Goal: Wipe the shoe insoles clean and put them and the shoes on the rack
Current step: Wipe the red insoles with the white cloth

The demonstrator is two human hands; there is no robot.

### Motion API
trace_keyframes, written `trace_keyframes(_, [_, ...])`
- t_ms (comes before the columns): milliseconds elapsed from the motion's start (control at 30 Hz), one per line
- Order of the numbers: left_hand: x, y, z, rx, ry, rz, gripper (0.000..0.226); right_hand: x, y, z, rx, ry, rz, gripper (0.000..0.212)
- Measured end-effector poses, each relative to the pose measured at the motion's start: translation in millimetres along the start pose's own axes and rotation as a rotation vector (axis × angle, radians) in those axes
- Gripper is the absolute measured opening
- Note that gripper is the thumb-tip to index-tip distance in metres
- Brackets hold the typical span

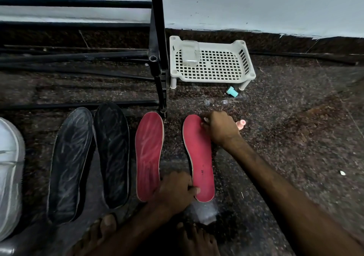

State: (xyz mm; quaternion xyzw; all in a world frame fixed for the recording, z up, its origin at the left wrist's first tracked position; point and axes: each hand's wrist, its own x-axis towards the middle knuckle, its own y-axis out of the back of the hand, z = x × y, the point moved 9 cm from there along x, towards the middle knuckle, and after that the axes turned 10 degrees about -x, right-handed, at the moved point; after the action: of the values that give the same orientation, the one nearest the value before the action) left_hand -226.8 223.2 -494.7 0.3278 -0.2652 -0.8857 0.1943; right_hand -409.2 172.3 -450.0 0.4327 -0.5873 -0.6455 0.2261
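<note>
Left hand [175, 190] fingers pinch the red insole [199, 157] heel; right hand [220, 127] fingers curl at its toe, grip unclear.

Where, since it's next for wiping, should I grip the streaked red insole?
Pinch the streaked red insole at its heel edge, coming from the near side: it lies flat, heel toward you, and its toe sits close beside the rack leg.

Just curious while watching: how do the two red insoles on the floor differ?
The left red insole is streaked with whitish marks; the right red insole looks evenly red. No hand grips the left one; the left hand grips the right one's heel. Both share shape and pale edging.
</note>
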Motion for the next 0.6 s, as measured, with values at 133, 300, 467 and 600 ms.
trace_keyframes(133, [-4, 9, 3, 0.002, 0.003, 0.011, 0.044, -5, 4, 2, 0.033, -0.002, 0.014, 0.022])
trace_keyframes(300, [-21, 114, -31, -0.192, 0.090, 0.517, 0.026, -14, 15, 19, 0.329, -0.090, 0.125, 0.013])
trace_keyframes(467, [-9, 145, -88, -0.123, 0.276, 0.556, 0.061, -41, -31, -14, 1.371, -0.172, -0.198, 0.018])
trace_keyframes(600, [3, 138, -88, -0.107, 0.275, 0.563, 0.079, -59, -44, -37, 1.595, -0.246, -0.283, 0.016])
